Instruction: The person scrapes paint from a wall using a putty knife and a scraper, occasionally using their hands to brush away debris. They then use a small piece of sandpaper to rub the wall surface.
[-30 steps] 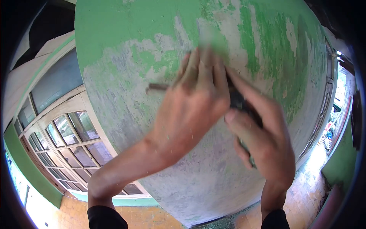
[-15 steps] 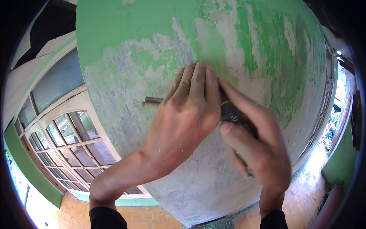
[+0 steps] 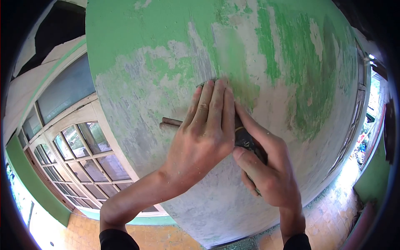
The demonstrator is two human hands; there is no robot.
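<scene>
Against a wall with worn green paint, both my hands work on a dark hand tool with a thin yellowish line round its body. My right hand is wrapped around the body, thumb on the near side. My left hand lies over the tool's front part, fingers stretched and close together, tips pointing up the wall. Two short brown rod-like ends stick out left of my left hand. The tool's working face and most of its front are hidden under that hand, so its exact kind cannot be told.
Pale and grey patches show where paint is gone. Left of the wall stands a white door with glass panes. Below lies a yellowish tiled floor. A window frame lines the right side. Small flecks dot my hands.
Both hands and the tool have moved a little down the wall, the right hand also leftward. A dark edge now shows above my left fingertips. The grip looks the same.
</scene>
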